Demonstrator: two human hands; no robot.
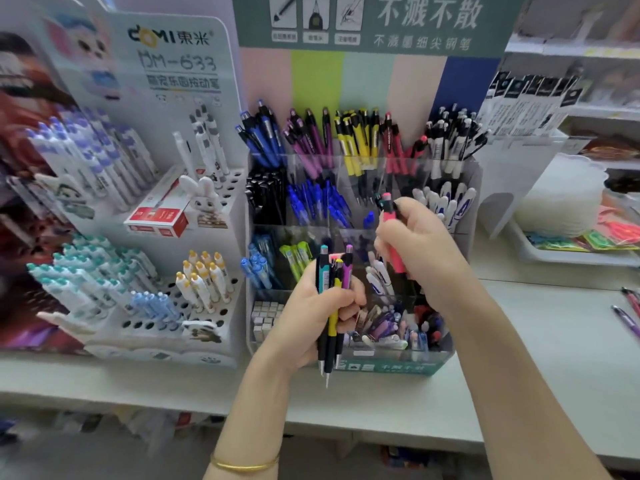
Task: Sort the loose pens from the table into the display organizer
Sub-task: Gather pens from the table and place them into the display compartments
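My left hand [311,317] grips a bundle of pens [333,292] upright, tips down: a teal one, a yellow one, a purple one and black ones. My right hand [414,244] holds a single pink pen [393,233], cap end up, in front of the clear tiered display organizer [464,209]. The organizer's back row holds blue, purple, yellow, red and white pens sorted by colour; lower tiers hold black, blue, green and white pens. Both hands hover over the organizer's front compartments.
A white holed pen stand [221,306] with teal, purple and yellow-capped pens sits to the left, with a red box [157,218] on it. Loose purple and pink pens [628,311] lie at the table's right edge. A white tray [571,254] stands back right.
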